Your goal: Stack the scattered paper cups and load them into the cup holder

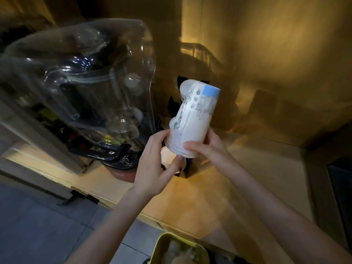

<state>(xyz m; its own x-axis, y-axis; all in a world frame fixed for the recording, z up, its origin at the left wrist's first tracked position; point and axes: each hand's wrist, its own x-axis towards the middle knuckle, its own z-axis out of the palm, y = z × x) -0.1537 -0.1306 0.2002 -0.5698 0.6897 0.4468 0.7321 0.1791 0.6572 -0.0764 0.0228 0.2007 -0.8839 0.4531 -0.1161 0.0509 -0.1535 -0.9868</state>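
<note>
A stack of white paper cups with grey printing and a blue band is held upside down and tilted, rims toward me, in the middle of the view. My right hand grips the stack near its rims from the right. My left hand touches the rims from the left and below, fingers spread around them. Just under the stack, the white opening of what looks like the cup holder shows between my hands; most of it is hidden.
A large clear water bottle on a dispenser stands at the left, close to my left hand. The wooden counter runs across the front, with the wooden wall behind. A yellow-rimmed bin sits at the bottom edge.
</note>
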